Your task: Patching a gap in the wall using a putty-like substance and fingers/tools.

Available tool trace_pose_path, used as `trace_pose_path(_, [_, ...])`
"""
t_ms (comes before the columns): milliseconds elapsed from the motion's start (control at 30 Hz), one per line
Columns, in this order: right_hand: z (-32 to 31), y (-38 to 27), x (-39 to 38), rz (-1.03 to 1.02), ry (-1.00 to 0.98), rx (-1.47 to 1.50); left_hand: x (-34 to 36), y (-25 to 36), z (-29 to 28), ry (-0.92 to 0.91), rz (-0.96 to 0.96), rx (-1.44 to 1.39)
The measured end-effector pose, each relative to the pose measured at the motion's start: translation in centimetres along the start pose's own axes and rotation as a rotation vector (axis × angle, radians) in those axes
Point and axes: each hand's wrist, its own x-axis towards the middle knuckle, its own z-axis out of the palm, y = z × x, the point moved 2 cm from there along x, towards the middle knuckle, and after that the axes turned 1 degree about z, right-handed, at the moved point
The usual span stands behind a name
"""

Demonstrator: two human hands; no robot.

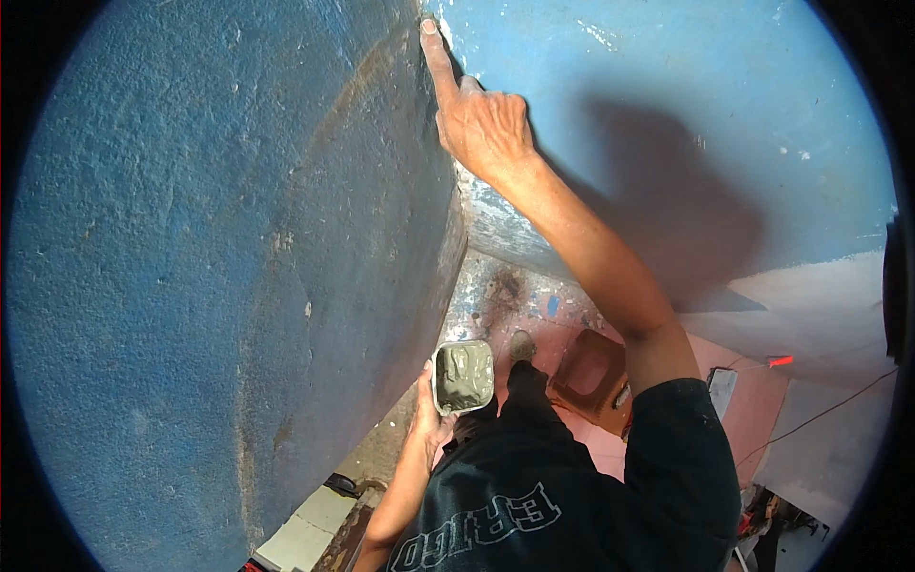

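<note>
The left wall (210,238), rough and dark blue, fills most of one side. The right wall (715,76) is a lighter blue, scuffed with white flecks; lower down, part of it turns pale. A dark shadow lies across it beside the right arm. The two walls meet in a corner with chipped white along it.

Below, the floor (558,329) is pink, with a paint-spattered stretch near the corner. The person wears a black shirt (572,515) with outlined lettering across it. A reddish-brown square thing (600,367), which looks like a stool, stands on the floor near the person's legs.

The right grip (486,124) is raised high, index finger (435,48) straight and its tip at the corner. The other fingers are folded, and whether they hold anything cannot be told. The left grip (426,410) is closed on a tub (463,344) from its left side and lower edge, low beside the left wall and in front of the body. Grey-green paste (465,377) lies smeared inside the tub. A dusty shoe (522,345) shows just right of it. Smaller still, a red object (782,360) sits near the right wall.
</note>
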Motion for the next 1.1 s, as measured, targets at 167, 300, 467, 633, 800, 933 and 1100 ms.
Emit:
trace_pose_path(167, [0.4, 0.1, -0.4, 0.010, -0.056, -0.019, -0.9, 0.5, -0.6, -0.011, -0.004, 0.015])
trace_pose_path(300, [0.9, 0.4, -1.3, 0.004, -0.035, -0.068, -2.0, 1.5, 0.6, -0.013, -0.013, 0.055])
trace_pose_path(467, [1.0, 0.1, -4.2, 0.026, -0.144, -0.101, -2.5, 1.7, 0.0, -0.053, 0.060, 0.055])
trace_pose_path(633, [-2.8, -0.3, -1.3, 0.066, -0.006, -0.019, -2.9, 1.8, -0.4, -0.078, 0.042, 0.032])
trace_pose_path(800, [-2.0, 0.0, 0.1, 0.037, -0.035, -0.110, -2.8, 2.0, -0.6, -0.071, 0.043, 0.042])
trace_pose_path(933, [-1.1, 0.3, -2.4, 0.040, -0.150, -0.117, -2.8, 2.0, -0.9, -0.099, 0.044, 0.021])
trace_pose_path(1100, [-4.6, -0.9, -0.5, 0.057, -0.008, 0.073, -2.4, 1.9, -1.6, -0.120, 0.055, -0.006])
